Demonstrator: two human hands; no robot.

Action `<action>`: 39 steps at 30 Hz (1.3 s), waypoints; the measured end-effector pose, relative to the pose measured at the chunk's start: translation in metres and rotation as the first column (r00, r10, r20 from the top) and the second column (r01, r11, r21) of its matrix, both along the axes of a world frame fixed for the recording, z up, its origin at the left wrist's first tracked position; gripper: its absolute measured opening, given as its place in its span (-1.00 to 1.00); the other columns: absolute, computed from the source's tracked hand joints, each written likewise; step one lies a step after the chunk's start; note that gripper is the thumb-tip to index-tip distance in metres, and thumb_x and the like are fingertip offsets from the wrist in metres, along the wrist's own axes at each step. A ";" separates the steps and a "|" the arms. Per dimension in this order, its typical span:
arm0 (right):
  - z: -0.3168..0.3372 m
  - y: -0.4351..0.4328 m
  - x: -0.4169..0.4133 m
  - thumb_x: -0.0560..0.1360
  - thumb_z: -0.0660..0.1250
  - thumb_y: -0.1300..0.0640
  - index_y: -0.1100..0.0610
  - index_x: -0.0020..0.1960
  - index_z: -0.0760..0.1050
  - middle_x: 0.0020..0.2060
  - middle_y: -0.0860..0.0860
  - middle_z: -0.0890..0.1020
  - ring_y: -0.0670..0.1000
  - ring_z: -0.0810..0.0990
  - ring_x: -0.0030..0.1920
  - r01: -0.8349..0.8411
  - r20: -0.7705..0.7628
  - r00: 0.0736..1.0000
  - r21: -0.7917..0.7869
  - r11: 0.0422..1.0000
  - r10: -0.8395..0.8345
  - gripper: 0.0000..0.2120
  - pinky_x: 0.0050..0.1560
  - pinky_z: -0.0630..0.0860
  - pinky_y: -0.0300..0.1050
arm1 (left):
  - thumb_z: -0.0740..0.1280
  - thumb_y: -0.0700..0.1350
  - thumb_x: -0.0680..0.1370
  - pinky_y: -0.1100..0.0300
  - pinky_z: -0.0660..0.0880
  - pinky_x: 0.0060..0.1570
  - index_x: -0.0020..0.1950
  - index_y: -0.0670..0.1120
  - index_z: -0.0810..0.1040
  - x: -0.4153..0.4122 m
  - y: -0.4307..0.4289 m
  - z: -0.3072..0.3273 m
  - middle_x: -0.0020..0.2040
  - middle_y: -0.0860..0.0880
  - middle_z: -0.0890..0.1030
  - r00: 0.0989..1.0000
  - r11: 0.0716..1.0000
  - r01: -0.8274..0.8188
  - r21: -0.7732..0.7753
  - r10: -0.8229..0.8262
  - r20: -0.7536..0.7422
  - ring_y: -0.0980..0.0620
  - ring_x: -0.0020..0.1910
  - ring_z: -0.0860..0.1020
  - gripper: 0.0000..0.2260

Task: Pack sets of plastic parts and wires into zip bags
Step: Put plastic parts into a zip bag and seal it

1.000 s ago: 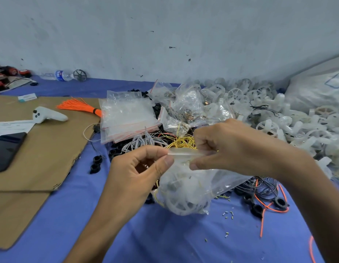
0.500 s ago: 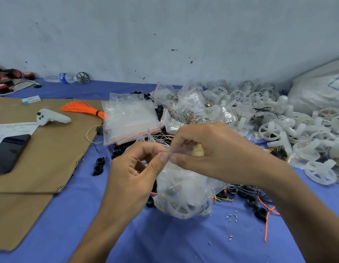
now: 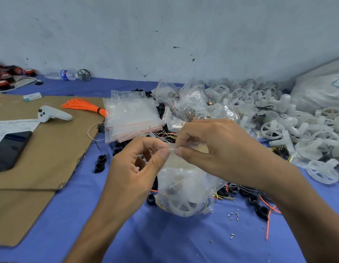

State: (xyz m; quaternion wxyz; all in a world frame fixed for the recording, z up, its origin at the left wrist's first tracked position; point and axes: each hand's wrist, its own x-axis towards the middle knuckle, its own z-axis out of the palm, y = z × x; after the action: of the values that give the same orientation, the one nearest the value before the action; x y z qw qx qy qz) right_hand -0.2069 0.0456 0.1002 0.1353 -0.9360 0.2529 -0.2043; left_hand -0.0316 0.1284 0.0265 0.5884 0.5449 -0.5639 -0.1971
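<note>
A clear zip bag [image 3: 185, 192] hangs over the blue table cloth, filled with a white plastic wheel, black parts and thin wires. My left hand [image 3: 134, 168] pinches the bag's top strip between thumb and forefinger. My right hand [image 3: 218, 149] pinches the same strip just to the right, thumb tip close to the left thumb. A stack of empty zip bags [image 3: 130, 114] lies behind the hands. Loose grey, yellow and red wires [image 3: 161, 134] show between the stack and my hands.
A heap of white plastic wheels and tubes [image 3: 278, 122] fills the right side. Black rings [image 3: 100, 163] and orange wires [image 3: 267, 224] lie on the cloth. Left lies cardboard [image 3: 47, 149] with a phone [image 3: 9, 149], a white controller [image 3: 53, 114] and an orange wire bundle [image 3: 83, 106].
My right hand has slid left along the bag's top strip until its thumb nearly meets the left thumb. The bag stays hanging under both hands.
</note>
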 end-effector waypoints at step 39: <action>-0.003 0.006 -0.015 0.52 0.29 -0.17 -0.10 -0.07 0.52 -0.18 -0.20 0.58 -0.13 0.54 -0.11 0.102 -0.046 0.994 -0.008 0.995 -0.102 -0.84 -0.05 0.49 0.00 | 0.40 0.04 0.51 0.48 0.33 -0.18 -0.08 0.15 0.57 0.002 0.004 0.016 -0.08 0.21 0.57 0.906 0.997 -0.071 0.008 0.061 0.419 0.22 -0.08 0.49 -0.97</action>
State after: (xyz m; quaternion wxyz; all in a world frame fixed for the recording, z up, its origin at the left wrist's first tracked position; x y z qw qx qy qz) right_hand -0.2222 0.0520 0.0972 0.1161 -0.9267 0.3026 -0.1901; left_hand -0.0293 0.1323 0.0424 0.4540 0.5999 -0.6558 -0.0623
